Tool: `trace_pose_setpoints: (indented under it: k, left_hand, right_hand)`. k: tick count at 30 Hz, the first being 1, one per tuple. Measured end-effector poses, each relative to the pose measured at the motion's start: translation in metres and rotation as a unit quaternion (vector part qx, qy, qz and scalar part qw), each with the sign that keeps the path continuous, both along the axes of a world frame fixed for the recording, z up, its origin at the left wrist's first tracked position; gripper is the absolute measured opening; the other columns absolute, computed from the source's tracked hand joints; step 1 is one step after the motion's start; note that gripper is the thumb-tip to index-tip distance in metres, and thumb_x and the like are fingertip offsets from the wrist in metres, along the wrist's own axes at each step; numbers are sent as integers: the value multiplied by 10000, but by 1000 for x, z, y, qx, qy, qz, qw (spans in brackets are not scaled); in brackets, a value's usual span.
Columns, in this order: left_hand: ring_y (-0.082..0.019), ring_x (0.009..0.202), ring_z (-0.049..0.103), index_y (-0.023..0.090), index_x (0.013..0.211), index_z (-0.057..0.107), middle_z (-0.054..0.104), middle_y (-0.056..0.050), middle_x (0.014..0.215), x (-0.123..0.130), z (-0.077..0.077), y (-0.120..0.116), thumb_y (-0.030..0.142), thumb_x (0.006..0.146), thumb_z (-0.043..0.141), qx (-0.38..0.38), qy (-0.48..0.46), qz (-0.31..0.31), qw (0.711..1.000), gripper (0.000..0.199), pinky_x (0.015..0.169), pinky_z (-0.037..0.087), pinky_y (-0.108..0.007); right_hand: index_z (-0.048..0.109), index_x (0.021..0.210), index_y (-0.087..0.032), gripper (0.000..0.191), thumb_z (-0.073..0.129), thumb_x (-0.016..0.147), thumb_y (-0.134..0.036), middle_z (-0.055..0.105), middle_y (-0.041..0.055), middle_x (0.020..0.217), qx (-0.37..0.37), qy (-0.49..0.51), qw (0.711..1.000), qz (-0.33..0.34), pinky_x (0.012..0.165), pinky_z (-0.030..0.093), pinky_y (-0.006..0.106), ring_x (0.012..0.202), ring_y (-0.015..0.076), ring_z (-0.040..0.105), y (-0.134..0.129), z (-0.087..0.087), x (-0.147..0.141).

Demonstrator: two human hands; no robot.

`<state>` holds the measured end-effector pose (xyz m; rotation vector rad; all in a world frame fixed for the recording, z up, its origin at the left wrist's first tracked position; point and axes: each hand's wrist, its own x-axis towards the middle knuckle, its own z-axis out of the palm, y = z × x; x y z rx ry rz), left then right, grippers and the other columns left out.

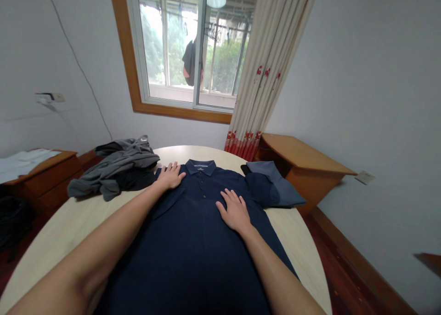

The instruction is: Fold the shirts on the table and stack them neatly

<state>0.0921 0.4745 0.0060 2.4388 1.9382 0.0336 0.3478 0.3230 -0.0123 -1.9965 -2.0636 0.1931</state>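
A navy polo shirt (200, 241) lies spread out front side up, its collar at the far end and its hem running out of view toward me. My left hand (170, 176) rests flat on the shirt's left shoulder area, fingers spread. On the chest, right of the button placket, my right hand (234, 210) lies open with its palm down. The shirt's left sleeve is folded inward over the body. Its right sleeve reaches out onto a stack of folded clothes (285, 188).
The round pale table (310, 255) carries everything. Crumpled grey clothes (120, 163) are heaped at its far left. A wooden desk (303, 154) stands behind on the right, a wooden cabinet (51, 172) on the left. Beyond are a window (172, 53) and a curtain (265, 66).
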Motion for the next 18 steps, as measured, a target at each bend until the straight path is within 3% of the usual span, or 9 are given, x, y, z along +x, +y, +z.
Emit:
trace_pose_setpoints:
  k: [3,7,10,13,16,18]
  left_hand:
    - [-306,1503,143,59,1553,241,180,-161,1616,0,2,-35,575,987,211,29,17,-21,999,766,1198,112,-542]
    - [-300,1500,158,77,1542,293,209,-143,1610,-21,-14,-70,620,975,205,21,20,-13,1000,790,1200,154,-518]
    - [-286,1503,152,68,1541,290,199,-133,1615,-38,-29,-77,565,993,206,30,14,-5,999,745,1202,186,-480]
    - [-284,1501,160,70,1543,285,199,-130,1616,-44,-34,-75,561,995,212,27,4,-7,1000,739,1200,201,-475]
    - [-284,1499,168,80,1542,295,206,-126,1614,-43,-33,-74,565,995,214,29,-7,-9,1000,735,1199,205,-474]
    - [-288,1499,169,79,1539,304,207,-127,1614,-42,-32,-75,563,995,218,30,-11,-11,999,733,1199,205,-476]
  right_hand:
    - [445,1478,-187,561,376,993,-459,327,62,1591,-1,4,1000,3,1209,153,484,1492,243,228,0,1,1]
    - [457,1467,-182,555,388,991,-460,338,68,1586,5,9,1000,4,1207,153,498,1488,250,237,0,-3,0]
    - [487,1441,-179,535,423,980,-445,382,87,1563,20,22,1000,4,1203,171,491,1470,252,283,0,-6,-2]
    - [558,1365,-171,488,466,959,-425,477,104,1498,94,47,994,-10,1179,252,416,1395,232,408,4,2,9]
    - [629,1250,-168,422,429,965,-406,574,115,1393,195,63,974,-98,1118,342,370,1300,231,504,13,24,47]
    - [637,1235,-171,419,391,975,-389,625,135,1311,187,63,959,-206,1051,406,401,1229,269,561,23,39,84]
